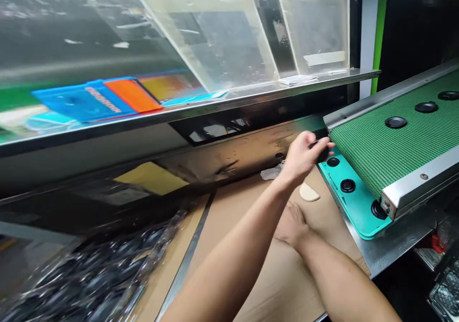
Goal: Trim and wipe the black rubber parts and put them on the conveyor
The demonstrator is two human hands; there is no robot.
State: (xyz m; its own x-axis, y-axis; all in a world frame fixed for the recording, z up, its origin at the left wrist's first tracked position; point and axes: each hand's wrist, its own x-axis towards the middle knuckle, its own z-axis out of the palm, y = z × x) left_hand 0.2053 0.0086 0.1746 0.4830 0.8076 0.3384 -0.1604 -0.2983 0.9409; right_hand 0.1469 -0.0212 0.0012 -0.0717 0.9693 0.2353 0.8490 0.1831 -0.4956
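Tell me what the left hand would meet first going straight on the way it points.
Probably the green mesh conveyor belt, at its end just beyond the fingers of the left hand. Depth is unclear, so it might pass over that edge.

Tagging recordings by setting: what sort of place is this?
Likely a factory workstation: a green conveyor belt bears round black parts, and a teal tray at its near end holds more.

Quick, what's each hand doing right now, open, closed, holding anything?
Left hand: closed around a black round piece.
Right hand: down at the cardboard, partly hidden; open or closed cannot be told.
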